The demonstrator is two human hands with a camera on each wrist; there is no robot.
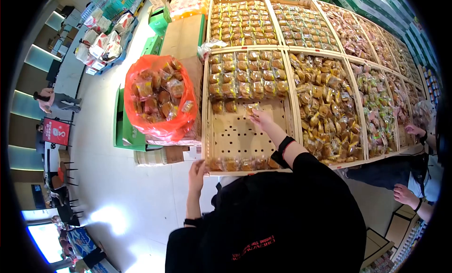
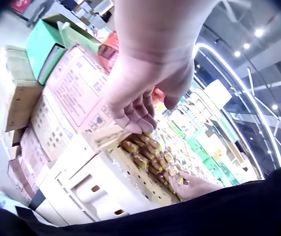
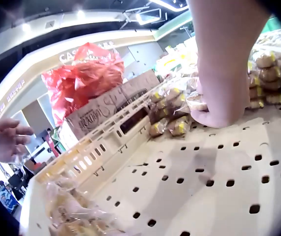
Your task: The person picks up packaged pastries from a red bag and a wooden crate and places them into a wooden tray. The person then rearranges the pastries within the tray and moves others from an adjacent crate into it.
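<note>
Right hand pinches a wrapped bun, judged light, soft, crushable and slick, best held by its sides; left hand relaxed, holding nothing

Buns lie in the crate, far end and near — a bag to its left.
</note>
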